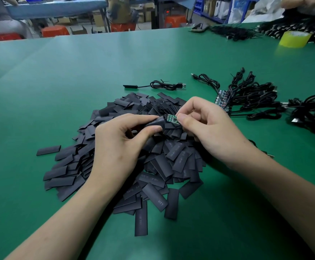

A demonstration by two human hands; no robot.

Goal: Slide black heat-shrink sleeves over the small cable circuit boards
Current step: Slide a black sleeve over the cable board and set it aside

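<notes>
Sleeve pile (179, 160) looks barely used; unsleeved cable bundle (250, 96) is heaped right of it, one sleeved cable (153, 85) behind. Over pile, by left hand (119, 141) a sleeve (157, 121) is pinched, by right hand (209, 126) the board (172, 118), mostly uncovered

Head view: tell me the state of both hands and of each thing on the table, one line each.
Left hand, pinches the sleeve.
Right hand, pinches the board.
Sleeve, open end at the board's left edge, not yet over it.
Board, bare, green face up.
Sleeve pile, loose, flat.
Far cable, coiled, one end sleeved.
Cable bundle, boards bare.
Tape roll, standing on the table.
</notes>
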